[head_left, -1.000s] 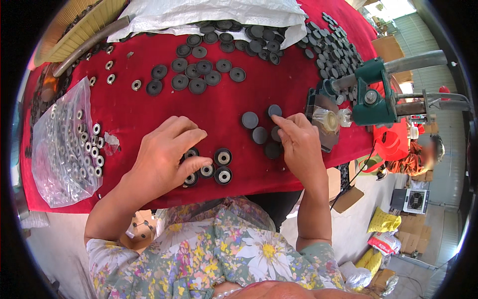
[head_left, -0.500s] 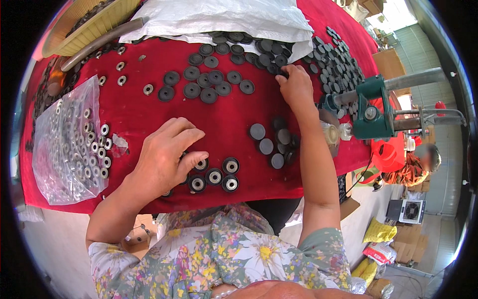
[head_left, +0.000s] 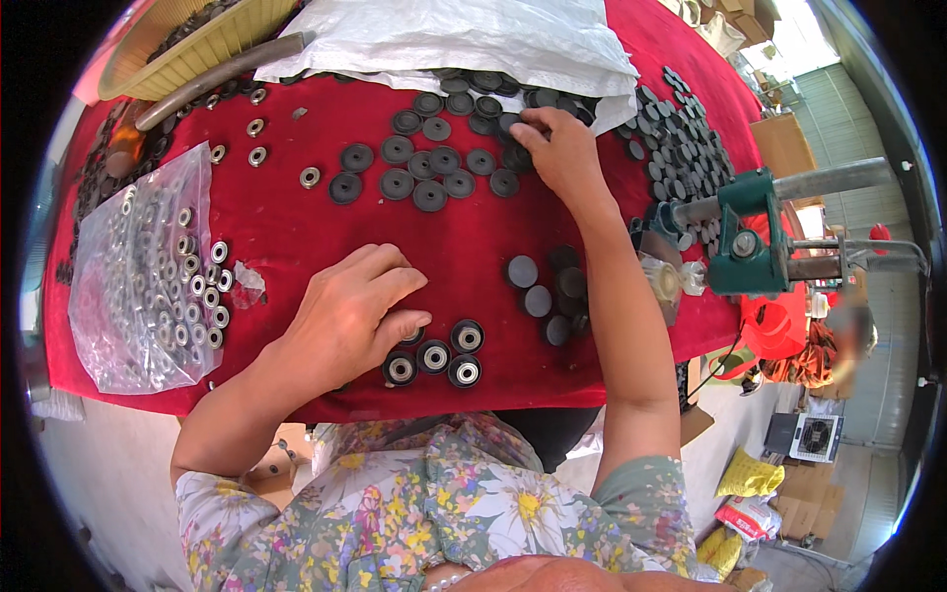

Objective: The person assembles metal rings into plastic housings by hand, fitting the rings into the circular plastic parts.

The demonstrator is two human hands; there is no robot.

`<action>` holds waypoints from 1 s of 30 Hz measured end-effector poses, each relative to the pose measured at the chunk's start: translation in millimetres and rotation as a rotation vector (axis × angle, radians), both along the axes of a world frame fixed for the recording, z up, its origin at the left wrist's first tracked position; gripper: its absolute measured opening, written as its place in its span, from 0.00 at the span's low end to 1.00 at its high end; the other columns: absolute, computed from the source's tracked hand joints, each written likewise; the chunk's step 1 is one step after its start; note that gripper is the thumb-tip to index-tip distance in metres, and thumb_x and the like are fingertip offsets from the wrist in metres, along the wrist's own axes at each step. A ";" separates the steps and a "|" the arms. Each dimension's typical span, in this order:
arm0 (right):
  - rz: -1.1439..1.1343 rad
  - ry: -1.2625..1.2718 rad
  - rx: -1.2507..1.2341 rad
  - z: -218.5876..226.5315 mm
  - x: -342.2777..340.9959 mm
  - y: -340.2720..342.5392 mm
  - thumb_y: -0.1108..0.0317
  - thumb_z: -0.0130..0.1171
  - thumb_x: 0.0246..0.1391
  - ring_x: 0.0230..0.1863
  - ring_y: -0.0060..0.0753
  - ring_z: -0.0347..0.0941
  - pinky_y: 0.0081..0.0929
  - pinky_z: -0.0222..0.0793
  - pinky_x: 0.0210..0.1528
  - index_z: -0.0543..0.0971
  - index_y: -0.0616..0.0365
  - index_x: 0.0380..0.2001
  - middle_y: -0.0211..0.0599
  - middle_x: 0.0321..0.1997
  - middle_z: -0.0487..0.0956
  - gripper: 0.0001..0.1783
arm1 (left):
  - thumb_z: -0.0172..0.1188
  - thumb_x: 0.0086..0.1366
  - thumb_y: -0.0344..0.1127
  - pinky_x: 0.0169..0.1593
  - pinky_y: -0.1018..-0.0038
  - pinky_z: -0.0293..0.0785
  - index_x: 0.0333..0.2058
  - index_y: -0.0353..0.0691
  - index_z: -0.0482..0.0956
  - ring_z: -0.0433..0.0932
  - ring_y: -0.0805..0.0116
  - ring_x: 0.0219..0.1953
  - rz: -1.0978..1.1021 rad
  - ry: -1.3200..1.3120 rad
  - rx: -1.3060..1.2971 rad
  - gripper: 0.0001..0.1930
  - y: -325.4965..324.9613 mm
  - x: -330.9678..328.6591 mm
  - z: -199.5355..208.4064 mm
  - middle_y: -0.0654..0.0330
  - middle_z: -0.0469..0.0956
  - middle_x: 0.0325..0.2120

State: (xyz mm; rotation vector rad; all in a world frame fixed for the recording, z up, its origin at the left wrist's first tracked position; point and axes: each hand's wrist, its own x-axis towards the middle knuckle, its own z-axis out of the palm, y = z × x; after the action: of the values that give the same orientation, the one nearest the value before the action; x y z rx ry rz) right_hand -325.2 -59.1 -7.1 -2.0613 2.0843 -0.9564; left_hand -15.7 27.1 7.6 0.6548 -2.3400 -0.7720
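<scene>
My left hand [head_left: 350, 311] hovers at the near middle of the red-covered table, thumb and forefinger apart, with nothing visible between them. Right beside its thumb sit several black wheels with metal bearings in their centres [head_left: 434, 356]; the hand partly hides one. My right hand [head_left: 564, 153] reaches to the far middle, its fingers bent and thumb apart, the tips at loose black plastic discs [head_left: 507, 124]. Its palm side is hidden. More ringed black discs [head_left: 429, 195] lie spread to its left. Smooth-faced black discs [head_left: 538, 300] are grouped nearer, beside my right forearm.
A clear bag of metal bearings [head_left: 138, 286] lies at left, with loose bearings beside it. A hammer [head_left: 222, 79] rests before a yellow basket [head_left: 197, 59]. A white sack [head_left: 464, 44] lies at the back. At right stands a green metal press [head_left: 745, 242] near many discs [head_left: 681, 148].
My right hand has moved left from the edge of the disc pile, and a few discs now lie nearer beneath it. My left hand keeps its place by the wheels. The whole view has shifted slightly.
</scene>
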 end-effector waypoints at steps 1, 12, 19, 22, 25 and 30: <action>-0.004 0.066 0.039 -0.1 5.1 -1.8 0.66 0.69 0.53 0.40 0.42 0.81 0.36 0.76 0.45 0.84 0.62 0.45 0.46 0.40 0.85 0.17 | 0.72 0.55 0.34 0.38 0.61 0.75 0.41 0.32 0.79 0.77 0.50 0.36 0.001 -0.005 0.006 0.18 0.1 1.0 -1.0 0.51 0.77 0.35; 0.274 -0.165 -0.192 44.9 48.4 78.0 0.79 0.68 0.47 0.39 0.42 0.80 0.32 0.77 0.42 0.81 0.63 0.35 0.44 0.38 0.82 0.10 | 0.71 0.55 0.32 0.38 0.61 0.76 0.40 0.33 0.79 0.78 0.51 0.37 0.059 0.058 0.005 0.15 -0.6 5.3 -4.6 0.52 0.77 0.34; 0.458 -0.243 -0.242 28.1 78.9 143.5 0.85 0.66 0.47 0.41 0.39 0.81 0.29 0.77 0.42 0.84 0.62 0.40 0.43 0.42 0.83 0.14 | 0.71 0.56 0.30 0.40 0.63 0.77 0.45 0.35 0.79 0.79 0.51 0.38 0.038 0.156 0.059 0.18 0.8 -0.1 -4.2 0.51 0.78 0.37; 0.408 -0.263 -0.175 24.6 79.2 153.0 0.83 0.67 0.48 0.39 0.38 0.81 0.30 0.76 0.40 0.83 0.62 0.40 0.42 0.39 0.83 0.14 | 0.72 0.56 0.29 0.40 0.64 0.77 0.46 0.35 0.79 0.79 0.51 0.38 0.019 0.172 0.052 0.19 -0.9 -1.9 -5.1 0.51 0.78 0.37; 0.303 -0.351 0.059 33.1 76.7 167.5 0.81 0.67 0.49 0.36 0.38 0.80 0.31 0.74 0.38 0.83 0.63 0.42 0.41 0.36 0.82 0.14 | 0.72 0.55 0.28 0.40 0.64 0.77 0.47 0.36 0.79 0.79 0.52 0.39 0.025 0.155 0.033 0.19 -0.7 -1.2 -7.4 0.51 0.78 0.37; 0.360 -0.417 0.324 27.9 69.4 187.3 0.79 0.64 0.54 0.31 0.33 0.74 0.23 0.69 0.35 0.83 0.63 0.44 0.36 0.33 0.81 0.13 | 0.71 0.56 0.29 0.40 0.64 0.76 0.45 0.34 0.79 0.79 0.52 0.38 0.012 0.114 0.042 0.18 1.6 -3.0 -6.2 0.51 0.78 0.37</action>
State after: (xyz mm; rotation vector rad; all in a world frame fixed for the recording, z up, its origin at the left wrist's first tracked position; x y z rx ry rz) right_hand -255.8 128.2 20.8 -1.7960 1.4838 -0.8339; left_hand -18.7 28.6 1.4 0.6259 -2.2197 -0.8336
